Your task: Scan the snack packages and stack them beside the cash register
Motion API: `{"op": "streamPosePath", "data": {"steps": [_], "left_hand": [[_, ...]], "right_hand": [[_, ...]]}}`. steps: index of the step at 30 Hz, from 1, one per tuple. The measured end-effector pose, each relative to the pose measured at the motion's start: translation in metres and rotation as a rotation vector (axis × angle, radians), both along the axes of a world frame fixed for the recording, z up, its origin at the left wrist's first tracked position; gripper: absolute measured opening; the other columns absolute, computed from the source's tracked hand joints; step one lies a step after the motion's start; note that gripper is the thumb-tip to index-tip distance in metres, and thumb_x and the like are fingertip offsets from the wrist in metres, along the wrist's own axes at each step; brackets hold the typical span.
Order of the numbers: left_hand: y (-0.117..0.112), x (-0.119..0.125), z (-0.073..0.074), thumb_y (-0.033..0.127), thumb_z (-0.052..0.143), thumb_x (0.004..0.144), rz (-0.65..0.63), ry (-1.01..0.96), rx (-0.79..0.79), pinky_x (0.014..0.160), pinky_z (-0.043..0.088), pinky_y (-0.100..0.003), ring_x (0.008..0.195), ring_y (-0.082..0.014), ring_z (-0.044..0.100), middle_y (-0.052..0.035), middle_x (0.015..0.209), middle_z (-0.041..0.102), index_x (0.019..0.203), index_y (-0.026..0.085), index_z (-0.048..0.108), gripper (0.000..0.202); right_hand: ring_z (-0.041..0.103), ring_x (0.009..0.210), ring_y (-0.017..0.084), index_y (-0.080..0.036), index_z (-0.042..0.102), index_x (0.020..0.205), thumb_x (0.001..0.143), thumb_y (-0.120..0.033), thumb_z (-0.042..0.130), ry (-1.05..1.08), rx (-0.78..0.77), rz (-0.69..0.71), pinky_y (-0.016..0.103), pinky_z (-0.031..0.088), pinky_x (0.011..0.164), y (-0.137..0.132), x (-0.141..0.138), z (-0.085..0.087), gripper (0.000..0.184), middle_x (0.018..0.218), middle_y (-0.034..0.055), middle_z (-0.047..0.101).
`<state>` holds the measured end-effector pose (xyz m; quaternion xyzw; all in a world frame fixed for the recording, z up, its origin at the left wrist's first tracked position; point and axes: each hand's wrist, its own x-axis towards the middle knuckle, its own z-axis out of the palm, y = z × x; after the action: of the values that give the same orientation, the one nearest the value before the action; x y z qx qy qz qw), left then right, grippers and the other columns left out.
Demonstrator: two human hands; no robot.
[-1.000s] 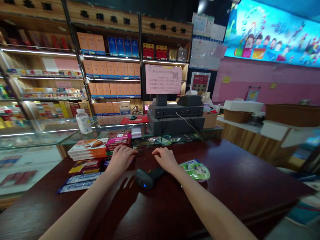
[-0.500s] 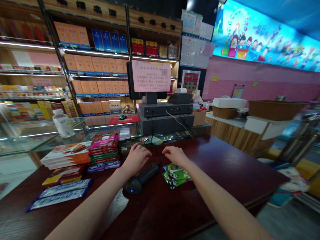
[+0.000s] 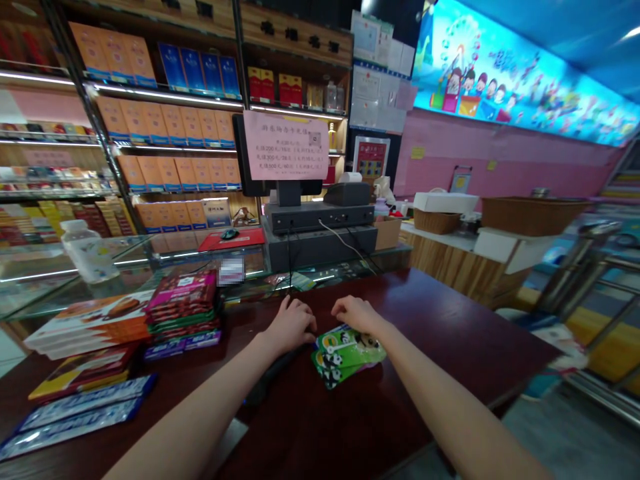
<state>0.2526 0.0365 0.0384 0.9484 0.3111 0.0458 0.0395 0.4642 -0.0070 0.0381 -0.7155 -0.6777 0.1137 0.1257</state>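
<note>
My left hand (image 3: 293, 327) lies over the far end of a dark barcode scanner (image 3: 270, 379), fingers curled down on it. The rest of the scanner is mostly hidden under my forearm. My right hand (image 3: 357, 315) sits just to the right, fingers bent down onto the far edge of a small fan of green panda-printed packets (image 3: 345, 353). The packets lie flat on the dark red wooden counter (image 3: 450, 333). The two hands are almost touching.
At left on the counter are a stack of pink and green snack packs (image 3: 183, 310), orange boxes (image 3: 90, 320) and blue bars (image 3: 75, 413). A till with a screen (image 3: 320, 227) stands on the glass case behind, with a bottle (image 3: 90, 253) to its left. The counter's edge runs along the right.
My left hand left the snack stack and came down on the scanner. My right hand moved off the scanner onto the green packets, which now lie fanned beside it.
</note>
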Motion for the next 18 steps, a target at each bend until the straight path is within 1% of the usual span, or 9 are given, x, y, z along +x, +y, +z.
{"op": "streamPosePath", "data": {"steps": [4,8,11,15,18], "left_hand": [[0.006,0.005,-0.005,0.046,0.073,0.079,0.002,0.021,-0.075,0.116,0.015,-0.067,0.126,-0.0297,0.050,-0.0054,0.124,0.065,0.093,0.031,0.075,0.021],[0.011,0.010,-0.009,0.049,0.075,0.076,0.018,0.032,-0.112,0.115,0.015,-0.069,0.129,-0.0312,0.048,-0.0065,0.127,0.063,0.094,0.030,0.074,0.026],[0.014,0.014,-0.011,0.047,0.076,0.075,0.023,0.036,-0.097,0.115,0.017,-0.069,0.127,-0.0309,0.049,-0.0063,0.125,0.063,0.093,0.029,0.074,0.026],[0.018,0.021,-0.010,0.039,0.075,0.078,0.061,0.041,-0.064,0.117,0.016,-0.065,0.126,-0.0296,0.051,-0.0064,0.124,0.064,0.088,0.026,0.074,0.016],[0.021,0.025,-0.009,0.039,0.076,0.077,0.090,0.049,-0.047,0.117,0.018,-0.064,0.124,-0.0306,0.052,-0.0072,0.120,0.066,0.085,0.024,0.073,0.017]], "right_hand": [[0.069,0.106,0.023,-0.030,0.078,0.095,0.083,-0.017,0.063,0.005,-0.027,-0.007,0.034,0.046,0.089,0.000,0.009,-0.001,0.023,0.107,0.0010,0.077],[0.070,0.104,0.023,-0.030,0.078,0.094,0.082,-0.017,0.063,0.024,-0.047,-0.008,0.032,0.047,0.085,0.001,0.016,-0.005,0.024,0.106,0.0006,0.077],[0.069,0.106,0.022,-0.031,0.078,0.095,0.083,-0.017,0.062,0.041,-0.043,-0.009,0.031,0.048,0.086,0.002,0.020,-0.008,0.025,0.108,0.0003,0.077],[0.070,0.105,0.021,-0.030,0.078,0.098,0.082,-0.014,0.061,0.063,-0.038,-0.011,0.030,0.049,0.086,0.003,0.023,-0.009,0.028,0.107,0.0008,0.077],[0.070,0.103,0.020,-0.030,0.078,0.099,0.082,-0.012,0.062,0.075,-0.040,-0.015,0.029,0.048,0.086,0.002,0.026,-0.009,0.029,0.106,0.0006,0.078]]}}
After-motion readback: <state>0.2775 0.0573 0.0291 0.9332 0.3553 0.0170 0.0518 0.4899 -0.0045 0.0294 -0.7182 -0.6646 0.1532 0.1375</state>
